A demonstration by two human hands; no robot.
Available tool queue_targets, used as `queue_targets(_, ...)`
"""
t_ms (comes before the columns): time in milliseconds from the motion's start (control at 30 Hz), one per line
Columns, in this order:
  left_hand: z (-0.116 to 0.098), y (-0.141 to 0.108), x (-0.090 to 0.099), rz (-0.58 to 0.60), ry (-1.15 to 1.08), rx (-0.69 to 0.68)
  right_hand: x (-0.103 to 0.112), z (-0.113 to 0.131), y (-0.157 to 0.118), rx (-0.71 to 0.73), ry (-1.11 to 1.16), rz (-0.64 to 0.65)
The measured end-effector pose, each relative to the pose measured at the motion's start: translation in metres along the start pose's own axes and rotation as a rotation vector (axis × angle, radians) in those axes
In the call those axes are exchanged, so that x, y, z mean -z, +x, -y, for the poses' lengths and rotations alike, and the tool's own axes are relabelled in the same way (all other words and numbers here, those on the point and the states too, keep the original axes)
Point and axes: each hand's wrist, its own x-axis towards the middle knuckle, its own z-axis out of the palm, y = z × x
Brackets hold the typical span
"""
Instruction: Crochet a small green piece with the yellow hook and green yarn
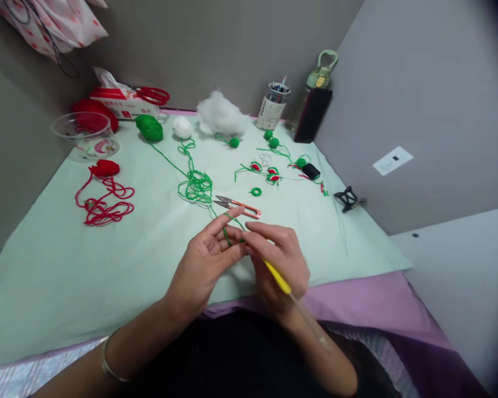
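My right hand (280,260) grips a crochet hook by its yellow handle (277,276), whose clear end slants down over my forearm. The hook's tip is hidden among my fingers. Green yarn (227,235) runs over the raised index finger of my left hand (207,257), and its thumb pinches the yarn close to my right fingertips. Any stitches there are too small to make out. From my fingers the strand leads back to a loose green tangle (196,187) and a green yarn ball (149,128). Thread snips (249,210) with orange handles lie just beyond my hands.
Red yarn (108,207) lies at left by a clear plastic tub (85,138). White stuffing (222,113), a white yarn ball (182,127), a pen jar (273,108) and a bottle (319,77) stand at the back. Small crocheted pieces (273,176) and black thread (311,171) lie at right.
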Motion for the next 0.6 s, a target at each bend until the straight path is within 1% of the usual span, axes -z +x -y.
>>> queue_targets(33, 0.000, 0.000, -0.001, 0.007, -0.010, 0.009, -0.002, 0.000, -0.002, 0.039, -0.027, -0.021)
queue_targets(67, 0.000, 0.000, -0.001, 0.011, -0.018, 0.019, -0.002, 0.000, -0.003, 0.040, -0.005, -0.038)
queue_targets(100, 0.000, 0.000, -0.001, 0.011, -0.023, 0.030, -0.003, 0.000, -0.003, 0.005, 0.051, -0.041)
queue_targets(300, -0.007, -0.002, -0.001, 0.001, -0.026, 0.057, -0.001, -0.008, 0.004, -0.373, 0.523, -0.047)
queue_targets(400, -0.008, -0.002, 0.000, -0.011, -0.007, 0.055, 0.000, -0.012, 0.006, -0.480, 0.676, -0.044)
queue_targets(467, -0.007, -0.002, 0.000, -0.023, 0.018, 0.033, 0.001, -0.011, 0.006, -0.475, 0.652, -0.041)
queue_targets(500, -0.005, -0.002, 0.001, -0.030, 0.035, 0.012, 0.002, -0.010, 0.006, -0.439, 0.582, -0.032)
queue_targets(533, -0.004, -0.002, 0.001, -0.037, 0.053, -0.014, 0.003, -0.008, 0.005, -0.374, 0.475, -0.013)
queue_targets(600, -0.001, -0.003, 0.001, -0.049, 0.077, -0.058, 0.004, -0.004, 0.002, -0.171, 0.187, 0.023)
